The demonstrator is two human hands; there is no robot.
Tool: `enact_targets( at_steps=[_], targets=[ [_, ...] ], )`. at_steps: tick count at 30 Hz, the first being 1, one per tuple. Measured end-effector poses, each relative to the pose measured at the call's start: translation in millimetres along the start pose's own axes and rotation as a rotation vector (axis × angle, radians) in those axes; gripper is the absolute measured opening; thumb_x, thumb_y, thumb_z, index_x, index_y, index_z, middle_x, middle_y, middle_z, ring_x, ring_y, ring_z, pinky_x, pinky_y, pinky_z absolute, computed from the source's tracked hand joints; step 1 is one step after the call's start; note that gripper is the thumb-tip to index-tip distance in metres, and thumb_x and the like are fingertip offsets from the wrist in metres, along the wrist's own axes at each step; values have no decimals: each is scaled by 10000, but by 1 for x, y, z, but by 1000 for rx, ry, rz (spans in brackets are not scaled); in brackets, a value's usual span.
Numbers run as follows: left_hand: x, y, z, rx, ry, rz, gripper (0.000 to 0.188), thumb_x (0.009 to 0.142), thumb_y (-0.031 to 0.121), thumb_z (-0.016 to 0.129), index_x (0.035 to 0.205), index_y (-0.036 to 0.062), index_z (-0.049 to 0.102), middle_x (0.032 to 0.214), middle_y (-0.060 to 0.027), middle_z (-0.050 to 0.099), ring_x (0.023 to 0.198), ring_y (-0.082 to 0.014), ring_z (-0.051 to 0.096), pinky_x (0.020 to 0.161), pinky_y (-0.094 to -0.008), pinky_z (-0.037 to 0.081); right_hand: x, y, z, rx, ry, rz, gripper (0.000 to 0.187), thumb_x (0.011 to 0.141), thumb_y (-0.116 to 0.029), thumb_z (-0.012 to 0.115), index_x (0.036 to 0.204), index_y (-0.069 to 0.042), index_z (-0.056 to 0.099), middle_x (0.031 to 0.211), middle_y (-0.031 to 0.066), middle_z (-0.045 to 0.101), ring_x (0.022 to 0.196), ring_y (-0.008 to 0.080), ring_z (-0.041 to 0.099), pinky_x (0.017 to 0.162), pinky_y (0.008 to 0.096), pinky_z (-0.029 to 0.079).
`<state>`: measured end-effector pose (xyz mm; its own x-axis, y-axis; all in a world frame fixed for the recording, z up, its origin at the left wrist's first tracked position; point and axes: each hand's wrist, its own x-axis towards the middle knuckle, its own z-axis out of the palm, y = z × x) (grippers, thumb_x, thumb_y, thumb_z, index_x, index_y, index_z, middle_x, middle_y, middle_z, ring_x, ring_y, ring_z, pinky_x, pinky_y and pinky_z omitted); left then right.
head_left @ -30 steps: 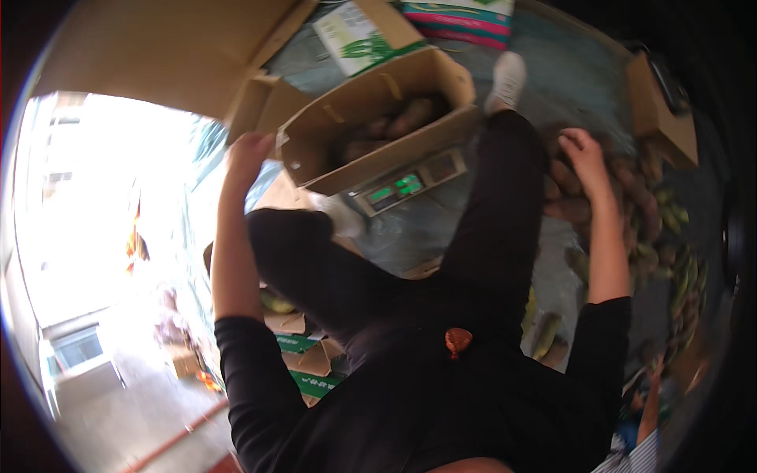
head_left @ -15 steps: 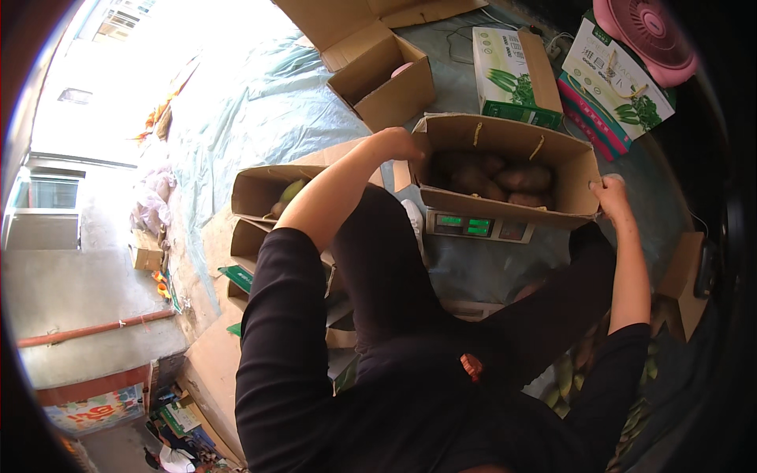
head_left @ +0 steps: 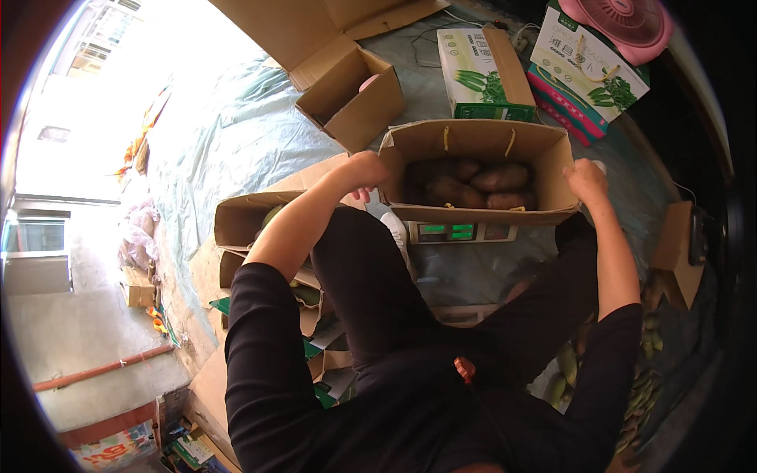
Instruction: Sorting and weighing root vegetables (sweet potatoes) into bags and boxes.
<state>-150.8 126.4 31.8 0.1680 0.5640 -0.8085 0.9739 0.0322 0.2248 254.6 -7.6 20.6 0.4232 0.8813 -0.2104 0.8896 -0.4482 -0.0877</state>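
Observation:
An open cardboard box (head_left: 473, 214) with yellow cord handles stands before me, holding several rounded brown tubers (head_left: 453, 191). Under its near side is a weighing scale (head_left: 451, 233) with a lit green display. My left hand (head_left: 365, 172) is closed at the box's left end, its lower fingers curled and partly showing. At the right end, my right hand (head_left: 586, 181) is closed round the top edge, fingertips hidden. Something small and white shows beside that hand, too small to name. The box's base on the scale is hidden.
Behind stand an open empty-looking carton (head_left: 364, 106), a printed vegetable box (head_left: 477, 75), and a pink fan (head_left: 623, 24) by more boxes. Open cartons (head_left: 244, 225) line my left. Long green vegetables (head_left: 643, 394) lie at lower right, near a brown carton (head_left: 680, 252).
The whole view has shifted, so most things sit farther left. Against the box, my right hand has moved up along its end edge, and my left hand sits slightly lower.

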Motion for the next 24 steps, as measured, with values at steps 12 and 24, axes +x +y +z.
enact_targets(
  at_steps=[12, 24],
  targets=[
    [-3, -147, -64, -182, 317, -142, 361, 896, 267, 508, 915, -75, 621, 717, -171, 660, 552, -248, 671, 480, -338, 523, -4, -142, -18, 74, -28, -258, 330, 768, -306, 559, 827, -1, 672, 872, 245, 639, 856, 398, 623, 764, 480, 492],
    [10, -216, -128, -235, 450, -153, 373, 879, 253, 524, 989, -99, 580, 662, -160, 621, 498, -250, 646, 463, -354, 505, 28, -229, 10, 250, 32, -344, 347, 772, -313, 572, 787, 22, 659, 791, 260, 619, 799, 410, 612, 742, 476, 485]
  ],
)
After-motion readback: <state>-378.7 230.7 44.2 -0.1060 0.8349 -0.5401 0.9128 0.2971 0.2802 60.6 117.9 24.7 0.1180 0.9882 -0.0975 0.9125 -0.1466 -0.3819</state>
